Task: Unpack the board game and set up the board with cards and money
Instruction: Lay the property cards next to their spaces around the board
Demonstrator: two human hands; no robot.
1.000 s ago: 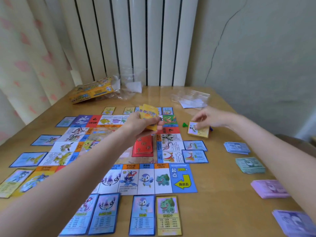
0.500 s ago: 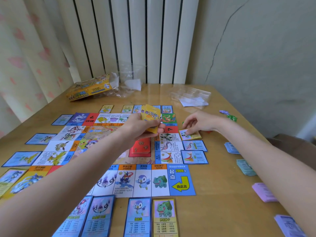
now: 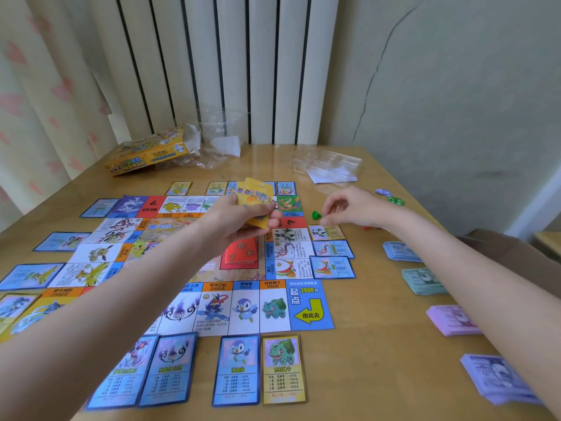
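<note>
Left grip (image 3: 233, 220) pinching card stack (image 3: 258, 202), right grip (image 3: 349, 208) loosely curled, empty, above board (image 3: 273, 308)

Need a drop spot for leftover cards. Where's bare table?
Free: near-right strip between the board and the money stacks; far middle between the yellow box and clear tray. Crowded: the board's edges, ringed with cards.

A wooden table (image 3: 379, 344) is set against a white radiator (image 3: 212, 65). A curtain with pink shapes (image 3: 36, 95) is hung beside the radiator. A long crack (image 3: 368, 86) is seen in the pale wall (image 3: 455, 86).
</note>
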